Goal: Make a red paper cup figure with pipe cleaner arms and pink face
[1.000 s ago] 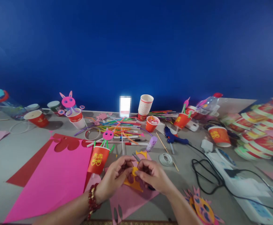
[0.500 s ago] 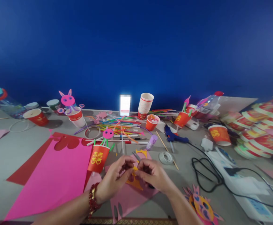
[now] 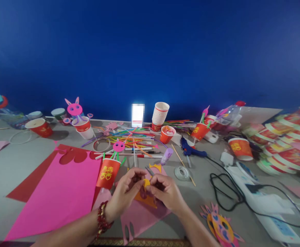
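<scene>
Between the fingertips of both hands is a small yellow paper piece. My left hand, with a red bead bracelet at the wrist, pinches its left side. My right hand pinches it from the right. Just below the fingers lies an orange paper scrap on a pink paper sheet with cut-out holes. Behind the right hand shows a grey tip of a tool, most of it hidden. A red paper cup with a pink paper face on green straws stands left of my hands.
Large pink paper covers the left. Beyond my hands lie straws and pens, a glue stick, a tape roll and a blue glue gun. A black cord and power strip occupy the right, near stacked cups.
The yellow piece is now raised and more visible between my fingertips. Both hands have shifted very slightly; the things on the table stay where they were.
</scene>
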Available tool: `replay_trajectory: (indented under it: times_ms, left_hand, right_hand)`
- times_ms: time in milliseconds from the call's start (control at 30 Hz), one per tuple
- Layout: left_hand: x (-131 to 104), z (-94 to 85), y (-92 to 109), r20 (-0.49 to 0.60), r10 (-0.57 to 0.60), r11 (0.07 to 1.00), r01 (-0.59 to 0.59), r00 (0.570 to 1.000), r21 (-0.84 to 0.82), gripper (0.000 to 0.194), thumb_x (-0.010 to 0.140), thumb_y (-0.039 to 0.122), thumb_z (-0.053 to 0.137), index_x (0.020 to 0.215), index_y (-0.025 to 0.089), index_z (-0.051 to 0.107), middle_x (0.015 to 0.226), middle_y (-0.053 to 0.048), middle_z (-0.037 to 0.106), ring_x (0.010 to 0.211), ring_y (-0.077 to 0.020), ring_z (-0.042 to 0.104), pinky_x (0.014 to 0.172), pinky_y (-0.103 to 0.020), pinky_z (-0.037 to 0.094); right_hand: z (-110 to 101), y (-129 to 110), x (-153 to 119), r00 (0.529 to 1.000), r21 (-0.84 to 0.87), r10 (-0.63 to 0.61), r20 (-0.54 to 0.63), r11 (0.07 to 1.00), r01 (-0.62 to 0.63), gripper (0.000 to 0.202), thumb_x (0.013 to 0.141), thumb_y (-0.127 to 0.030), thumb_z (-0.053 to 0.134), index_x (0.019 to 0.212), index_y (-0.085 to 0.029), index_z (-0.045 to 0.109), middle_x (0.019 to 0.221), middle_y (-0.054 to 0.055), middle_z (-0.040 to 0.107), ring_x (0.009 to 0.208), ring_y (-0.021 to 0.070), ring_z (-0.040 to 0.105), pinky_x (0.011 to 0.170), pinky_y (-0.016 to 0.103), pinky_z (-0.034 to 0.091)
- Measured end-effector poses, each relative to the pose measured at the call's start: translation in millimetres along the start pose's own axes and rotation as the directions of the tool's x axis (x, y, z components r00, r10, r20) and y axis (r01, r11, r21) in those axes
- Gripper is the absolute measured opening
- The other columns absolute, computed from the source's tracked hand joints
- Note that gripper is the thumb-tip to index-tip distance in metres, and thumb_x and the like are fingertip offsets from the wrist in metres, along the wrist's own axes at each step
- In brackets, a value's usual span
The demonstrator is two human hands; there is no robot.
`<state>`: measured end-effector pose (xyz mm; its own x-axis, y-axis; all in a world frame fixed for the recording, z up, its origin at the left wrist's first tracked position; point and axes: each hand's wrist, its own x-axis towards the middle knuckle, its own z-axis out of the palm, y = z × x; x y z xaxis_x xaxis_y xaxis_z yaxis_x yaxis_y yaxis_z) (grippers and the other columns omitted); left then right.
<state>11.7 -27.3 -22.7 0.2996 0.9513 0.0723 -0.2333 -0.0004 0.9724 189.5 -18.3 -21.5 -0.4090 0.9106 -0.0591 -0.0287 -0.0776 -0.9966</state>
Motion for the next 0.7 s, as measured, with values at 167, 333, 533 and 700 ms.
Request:
replay_trajectory:
  times_ms: [167,333,533,700]
  left_hand:
    - [-0.6,-0.6,-3.4,0.012,-0.009,0.999,0.009,1.000,-0.050,0.018,0.095,0.030,0.059,0.110,0.019,0.058,0.087,-0.001,0.059,0.068,-0.0124,0.063,0.064,-0.026,0.052]
    - [-0.5,-0.9,-3.4,0.009,-0.032,0.998,0.033,0.999,-0.053,0.019,0.094,0.031,0.061,0.109,0.019,0.058,0.086,-0.002,0.063,0.067,-0.0138,0.065,0.064,-0.027,0.051]
    - [-0.3,-2.5,-3.9,0.018,-0.070,0.995,0.071,0.997,-0.075,0.022,0.091,0.033,0.065,0.105,0.017,0.061,0.078,-0.003,0.066,0.066,-0.0141,0.065,0.064,-0.026,0.051]
    - [1.4,-0.6,1.8,-0.014,-0.118,0.991,0.117,0.993,-0.064,0.024,0.088,0.038,0.069,0.093,0.015,0.065,0.072,-0.002,0.067,0.060,-0.0119,0.064,0.059,-0.022,0.050]
  right_hand:
    - [0.3,-2.4,0.7,0.999,-0.021,-0.025,-0.025,0.999,0.025,0.039,0.080,-0.052,0.075,0.069,-0.020,0.055,0.056,-0.004,0.058,0.040,0.0085,0.050,0.038,0.019,0.038]
    - [0.2,-1.0,0.2,0.998,-0.025,-0.051,-0.024,0.998,0.050,0.037,0.082,-0.050,0.072,0.070,-0.020,0.054,0.056,-0.004,0.057,0.040,0.0084,0.050,0.039,0.019,0.039]
    - [-1.6,2.2,-0.2,0.999,-0.005,-0.041,-0.024,0.999,0.041,0.033,0.084,-0.049,0.072,0.076,-0.020,0.057,0.061,-0.003,0.060,0.044,0.0086,0.050,0.042,0.019,0.042]
    - [-1.5,4.1,-1.1,0.998,-0.010,-0.032,-0.045,0.999,0.032,0.034,0.084,-0.050,0.071,0.077,-0.020,0.057,0.058,-0.005,0.054,0.041,0.0076,0.046,0.041,0.019,0.039]
